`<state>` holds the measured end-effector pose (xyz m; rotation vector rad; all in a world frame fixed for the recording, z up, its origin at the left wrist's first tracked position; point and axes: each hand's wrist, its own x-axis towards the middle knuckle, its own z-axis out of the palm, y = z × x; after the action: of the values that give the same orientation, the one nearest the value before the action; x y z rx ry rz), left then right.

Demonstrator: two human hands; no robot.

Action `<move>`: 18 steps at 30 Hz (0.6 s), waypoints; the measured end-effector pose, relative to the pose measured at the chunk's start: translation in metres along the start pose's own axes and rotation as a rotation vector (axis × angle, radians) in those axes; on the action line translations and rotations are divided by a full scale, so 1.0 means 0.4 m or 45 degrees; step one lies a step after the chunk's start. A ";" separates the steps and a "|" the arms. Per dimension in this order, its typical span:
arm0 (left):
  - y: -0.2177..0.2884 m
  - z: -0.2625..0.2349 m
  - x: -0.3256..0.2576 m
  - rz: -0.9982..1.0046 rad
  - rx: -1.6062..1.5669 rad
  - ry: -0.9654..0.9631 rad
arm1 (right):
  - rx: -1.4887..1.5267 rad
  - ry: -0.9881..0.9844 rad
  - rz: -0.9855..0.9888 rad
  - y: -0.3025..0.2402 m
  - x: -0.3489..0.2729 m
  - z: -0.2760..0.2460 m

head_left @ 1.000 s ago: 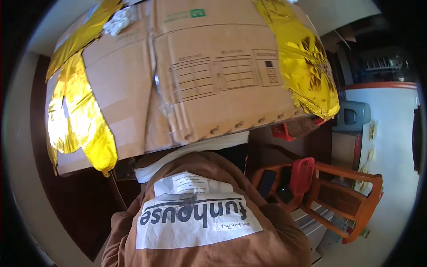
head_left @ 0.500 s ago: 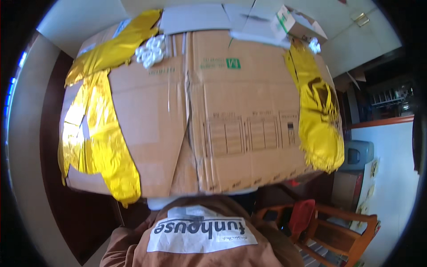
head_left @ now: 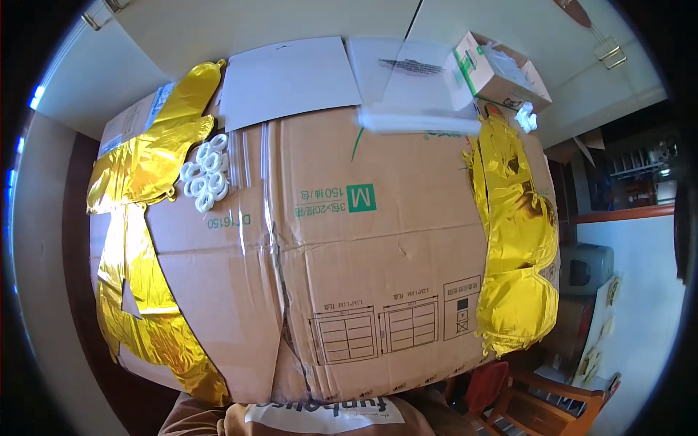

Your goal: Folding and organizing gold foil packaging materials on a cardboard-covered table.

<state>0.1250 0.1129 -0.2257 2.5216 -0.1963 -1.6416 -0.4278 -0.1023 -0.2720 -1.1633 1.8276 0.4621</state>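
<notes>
Neither of my hands shows; only my brown printed shirt (head_left: 327, 414) reaches in at the lower edge. A large flattened cardboard sheet (head_left: 392, 269) covers the surface before me. At its left lie flat gold foil balloons, one shaped like an A (head_left: 156, 320) and another piece (head_left: 138, 163) above it. Beside them sits a cluster of small white ribbon rolls (head_left: 206, 173). Along the right edge, flat gold foil balloons (head_left: 516, 247) lie in a stack. A white card sheet (head_left: 291, 83) and clear plastic bags (head_left: 414, 87) lie at the far side.
An open carton (head_left: 512, 76) holding clear plastic stands at the far right, with a crumpled white piece (head_left: 526, 117) beside it. Pale cabinet doors (head_left: 254, 22) rise behind. At the lower right are a wooden chair (head_left: 545, 407) with red cloth (head_left: 486, 385) and a grey bin (head_left: 587, 269).
My view has shifted forward, so the cardboard and balloons sit lower in the picture and less of my shirt shows. Nothing on the cardboard has visibly been moved.
</notes>
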 end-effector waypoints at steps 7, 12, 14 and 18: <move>-0.042 -0.004 0.012 0.135 0.068 -0.012 | 0.016 0.045 -0.054 0.041 0.004 0.015; -0.152 0.004 -0.029 0.239 0.243 -0.071 | -0.041 0.063 -0.145 0.083 0.005 -0.004; -0.185 0.001 -0.039 0.391 0.448 -0.150 | -0.082 0.068 -0.209 0.083 0.012 -0.028; -0.126 -0.022 -0.122 0.884 0.878 -0.305 | -0.113 0.034 -0.379 0.093 0.068 -0.079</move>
<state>0.1155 0.1716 -0.1871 2.1635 -1.6882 -1.7146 -0.4795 -0.1205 -0.2831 -1.4806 1.6334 0.3595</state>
